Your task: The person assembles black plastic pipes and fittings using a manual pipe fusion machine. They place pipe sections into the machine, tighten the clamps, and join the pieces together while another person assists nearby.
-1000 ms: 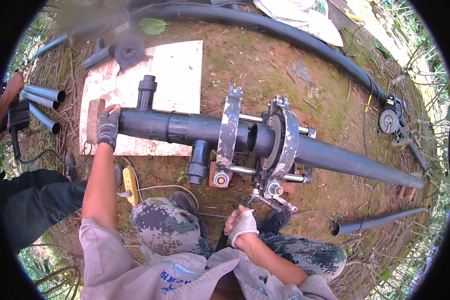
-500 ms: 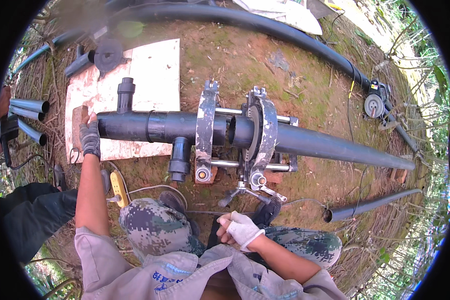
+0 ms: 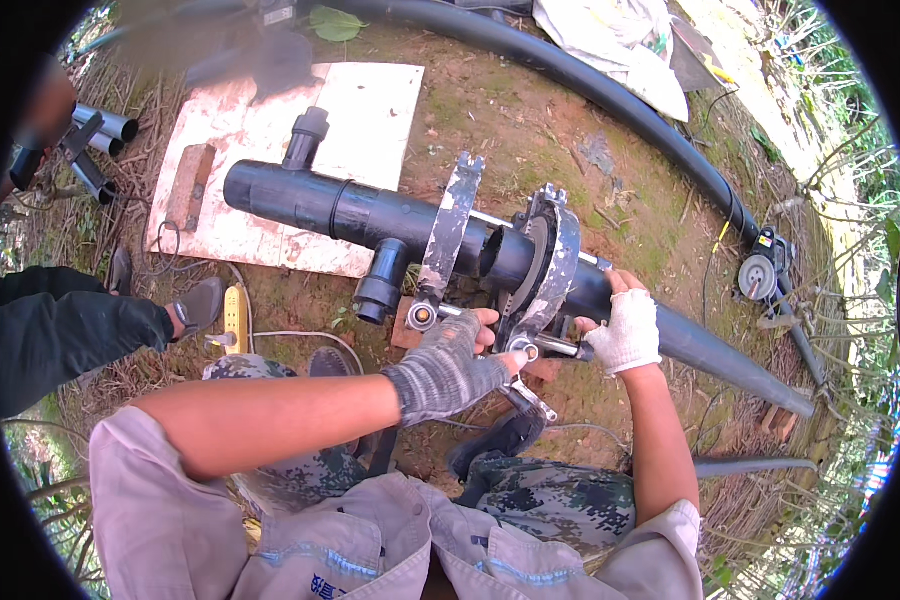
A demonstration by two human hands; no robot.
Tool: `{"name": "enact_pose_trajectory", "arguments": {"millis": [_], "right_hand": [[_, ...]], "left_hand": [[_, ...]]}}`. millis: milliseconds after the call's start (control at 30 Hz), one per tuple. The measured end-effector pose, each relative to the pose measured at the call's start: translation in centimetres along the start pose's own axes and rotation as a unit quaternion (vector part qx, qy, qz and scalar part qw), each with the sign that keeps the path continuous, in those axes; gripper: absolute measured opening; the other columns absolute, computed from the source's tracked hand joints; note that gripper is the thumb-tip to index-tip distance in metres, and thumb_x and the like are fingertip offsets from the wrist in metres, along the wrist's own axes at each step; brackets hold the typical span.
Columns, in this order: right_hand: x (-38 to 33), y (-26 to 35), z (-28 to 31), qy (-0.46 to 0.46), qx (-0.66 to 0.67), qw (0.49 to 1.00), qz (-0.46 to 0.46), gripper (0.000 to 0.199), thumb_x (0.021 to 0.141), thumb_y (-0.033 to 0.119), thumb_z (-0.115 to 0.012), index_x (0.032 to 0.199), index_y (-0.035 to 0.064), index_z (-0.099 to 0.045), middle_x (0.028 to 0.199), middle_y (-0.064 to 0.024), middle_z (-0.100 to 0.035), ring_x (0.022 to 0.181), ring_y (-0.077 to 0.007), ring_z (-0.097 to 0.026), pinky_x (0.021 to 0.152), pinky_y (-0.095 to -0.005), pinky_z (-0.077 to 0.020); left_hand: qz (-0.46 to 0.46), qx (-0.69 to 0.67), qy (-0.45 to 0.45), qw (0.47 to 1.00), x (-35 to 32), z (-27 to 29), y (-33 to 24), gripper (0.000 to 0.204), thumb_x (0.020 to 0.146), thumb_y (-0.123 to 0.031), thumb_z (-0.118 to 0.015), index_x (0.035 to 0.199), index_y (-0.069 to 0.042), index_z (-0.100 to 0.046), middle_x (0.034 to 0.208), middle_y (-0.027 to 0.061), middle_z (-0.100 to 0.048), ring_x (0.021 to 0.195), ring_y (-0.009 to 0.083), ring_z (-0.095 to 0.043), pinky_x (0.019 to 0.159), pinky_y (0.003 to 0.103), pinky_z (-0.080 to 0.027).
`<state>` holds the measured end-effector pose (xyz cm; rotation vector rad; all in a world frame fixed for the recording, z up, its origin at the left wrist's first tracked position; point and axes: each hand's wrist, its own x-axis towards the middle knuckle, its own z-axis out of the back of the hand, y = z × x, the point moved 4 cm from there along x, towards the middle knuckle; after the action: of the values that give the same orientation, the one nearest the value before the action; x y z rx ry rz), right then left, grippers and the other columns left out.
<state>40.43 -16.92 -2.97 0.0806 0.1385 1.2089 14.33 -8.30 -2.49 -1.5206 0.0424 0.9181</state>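
Two thick black plastic pipes meet end to end with a gap inside a paint-chipped metal pipe clamp frame. The left pipe (image 3: 280, 194) has a stub branch (image 3: 305, 138) on its far side and another (image 3: 378, 285) on its near side. The right pipe (image 3: 710, 355) runs off to the right. My left hand (image 3: 445, 370), in a grey knit fingerless glove, is at the near foot of the right clamp ring (image 3: 560, 255), fingers and thumb apart. My right hand (image 3: 625, 330), in a white fingerless glove, lies over the right pipe just beyond that ring, fingers across its top.
A stained white board (image 3: 370, 110) lies beneath the left pipe, with a brown block (image 3: 192, 187) on it. A yellow power strip (image 3: 235, 320) and cables are on the ground by another person's shoe (image 3: 202, 305). A long black pipe (image 3: 610, 80) curves behind; an angle grinder (image 3: 760, 275) rests at right.
My left hand has left the brown block and come right to the clamp. The right hand has risen from my lap onto the right pipe. The view has turned and shifted.
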Motion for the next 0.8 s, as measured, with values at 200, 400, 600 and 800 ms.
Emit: {"name": "enact_pose_trajectory", "arguments": {"millis": [200,400,600,800], "right_hand": [[3.8,-0.4,0.2,0.161,-0.058,0.985,0.011,0.097,0.066,0.041,-0.092,0.146,0.008,-0.048,0.135,-0.0199,-0.059,0.126,-0.0369,-0.057,0.108,-0.0471,-0.044],[6.9,-2.5,-0.8,0.277,-0.011,0.958,0.073,0.105,0.06,0.044,-0.094,0.145,0.0048,-0.047,0.126,-0.0243,-0.062,0.12,-0.0407,-0.06,0.103,-0.0444,-0.0497],[7.0,-1.2,-0.9,0.298,-0.024,0.952,0.071,0.103,0.058,0.043,-0.093,0.142,0.0048,-0.048,0.125,-0.0231,-0.064,0.118,-0.0392,-0.061,0.103,-0.0444,-0.0495],[6.4,-0.5,-1.0,0.248,-0.08,0.963,0.062,0.101,0.057,0.044,-0.092,0.142,0.0084,-0.049,0.121,-0.0196,-0.064,0.115,-0.038,-0.061,0.099,-0.0474,-0.0467]], "left_hand": [[0.061,-0.504,-0.222,0.833,9.3,-4.4,4.7,0.105,0.08,-0.037,-0.089,0.151,0.01,-0.028,0.127,0.0176,-0.057,0.112,0.0231,-0.061,0.092,0.032,-0.053],[0.009,-0.637,-0.124,0.761,12.7,-4.9,3.6,0.075,0.082,-0.033,-0.088,0.135,0.005,-0.051,0.114,0.017,-0.069,0.094,0.0256,-0.071,0.08,0.036,-0.062],[0.101,-0.603,-0.159,0.776,14.0,-4.5,3.1,0.066,0.082,-0.038,-0.087,0.132,-0.005,-0.06,0.116,0.012,-0.07,0.097,0.0273,-0.069,0.086,0.042,-0.06],[0.039,-0.678,-0.091,0.728,14.3,-5.1,3.7,0.049,0.086,-0.027,-0.082,0.126,-0.006,-0.063,0.113,0.0131,-0.071,0.095,0.0262,-0.071,0.082,0.041,-0.063]]}}
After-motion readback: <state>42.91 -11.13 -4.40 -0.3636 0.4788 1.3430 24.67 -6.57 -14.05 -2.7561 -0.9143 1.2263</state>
